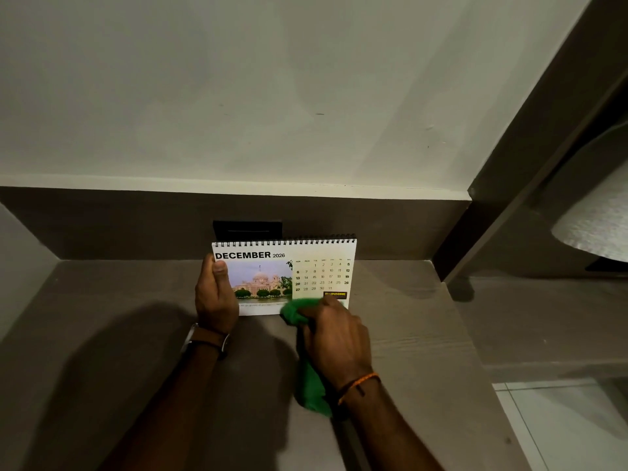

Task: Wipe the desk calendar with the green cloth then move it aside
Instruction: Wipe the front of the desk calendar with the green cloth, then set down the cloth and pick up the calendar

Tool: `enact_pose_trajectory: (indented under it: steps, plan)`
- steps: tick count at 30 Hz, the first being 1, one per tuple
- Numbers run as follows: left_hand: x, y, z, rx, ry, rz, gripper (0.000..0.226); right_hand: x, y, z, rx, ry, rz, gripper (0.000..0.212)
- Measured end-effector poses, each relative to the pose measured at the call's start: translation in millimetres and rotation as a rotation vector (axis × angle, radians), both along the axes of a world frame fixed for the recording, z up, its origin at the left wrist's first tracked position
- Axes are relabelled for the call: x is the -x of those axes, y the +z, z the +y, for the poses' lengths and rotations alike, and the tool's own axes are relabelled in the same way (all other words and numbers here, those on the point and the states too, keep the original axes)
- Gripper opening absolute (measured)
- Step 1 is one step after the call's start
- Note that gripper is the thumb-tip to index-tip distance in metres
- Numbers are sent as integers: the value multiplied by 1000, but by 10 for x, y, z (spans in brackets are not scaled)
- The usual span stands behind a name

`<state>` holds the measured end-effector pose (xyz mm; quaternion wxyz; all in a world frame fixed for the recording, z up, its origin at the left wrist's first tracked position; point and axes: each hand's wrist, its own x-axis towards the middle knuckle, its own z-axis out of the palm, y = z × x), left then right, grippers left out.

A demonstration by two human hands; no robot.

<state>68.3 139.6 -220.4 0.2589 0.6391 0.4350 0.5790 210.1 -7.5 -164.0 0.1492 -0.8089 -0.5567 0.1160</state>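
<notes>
Head view: left hand (pixel 215 295) grips the desk calendar (pixel 283 277) at its left edge, upright on the surface (pixel 407 317). Right hand (pixel 334 331) clutches the green cloth (pixel 295 309) – bunched against the calendar's near right corner.

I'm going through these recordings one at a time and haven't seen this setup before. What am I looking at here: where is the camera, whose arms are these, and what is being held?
There is no machine here. One wide-angle camera sits on a person's head and looks forward and down, so the two arms coming in from the bottom are that person's own. The left hand, with a watch on its wrist, grips the left edge of a spiral-bound desk calendar that stands on a grey-brown desk and shows December 2026. The right hand, with an orange thread on its wrist, holds a bunched green cloth pressed against the calendar's lower front edge; the rest of the cloth hangs below the hand. A small black box stands behind the calendar against the wall.
</notes>
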Motion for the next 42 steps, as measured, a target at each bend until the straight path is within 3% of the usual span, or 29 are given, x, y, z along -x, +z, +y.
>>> enact_pose_trajectory:
  steps: [9,13,17,19,22,24,28,31,37,42]
  plan:
    - [-17,65,-66,63,-23,-1,25,-687,62,-1166,19,-425,-38,26]
    - [12,46,-69,68,-21,0,39,-548,-141,-1397,126,-452,-16,47]
    - [20,72,-123,66,-42,-17,29,-467,-87,-1280,86,-533,-186,76]
    - [39,62,-157,66,-65,-31,25,-428,-66,-1036,-127,-482,-28,73]
    - [74,51,-217,109,-73,-57,23,-305,-69,-543,-392,-384,665,48]
    - [93,41,-260,131,-50,-67,24,-256,-93,-300,-475,-345,864,39]
    - [165,9,-329,109,66,-1,40,-295,-160,-158,-596,-422,801,18]
    - [234,29,-404,102,81,49,50,-308,-176,-169,-643,-442,743,19]
    - [364,39,-510,179,27,-51,43,-309,-185,-124,-611,-476,736,23]
    - [525,59,-558,173,74,-17,41,-259,-181,-105,-585,-397,785,17]
